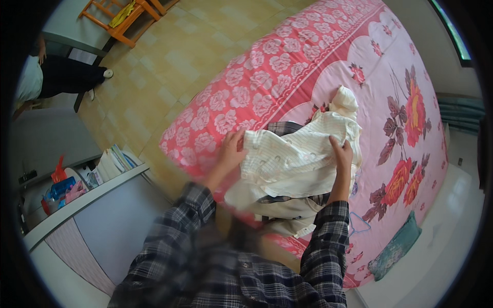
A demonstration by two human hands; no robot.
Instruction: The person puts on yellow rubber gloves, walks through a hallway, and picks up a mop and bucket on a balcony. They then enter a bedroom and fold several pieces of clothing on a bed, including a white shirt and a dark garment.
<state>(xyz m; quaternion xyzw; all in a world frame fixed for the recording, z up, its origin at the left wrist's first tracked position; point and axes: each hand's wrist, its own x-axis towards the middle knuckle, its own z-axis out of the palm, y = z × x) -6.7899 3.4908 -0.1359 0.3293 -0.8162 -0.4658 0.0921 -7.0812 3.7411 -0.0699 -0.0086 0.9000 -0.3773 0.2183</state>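
A cream garment (292,158) with thin stripes and small printed motifs lies spread over a loose pile of clothes on the bed. At its left edge, my left hand (231,152) grips the ribbed end of the cloth. My right hand (342,156) pinches the fabric on the other side, thumb and forefinger on top. A bunched cream part (344,101) sticks out at the far end. Below the garment show dark plaid cloth (284,128) and a beige piece of clothing (287,210), both partly hidden.
A pink floral bedspread (385,92) covers the bed. Near my right forearm lies a blue clothes hanger (359,224), with a green cushion (396,248) farther right. At left stands a shelf unit (88,194) holding books (115,161). A person (65,77) and an orange wooden chair (131,23) are beyond.
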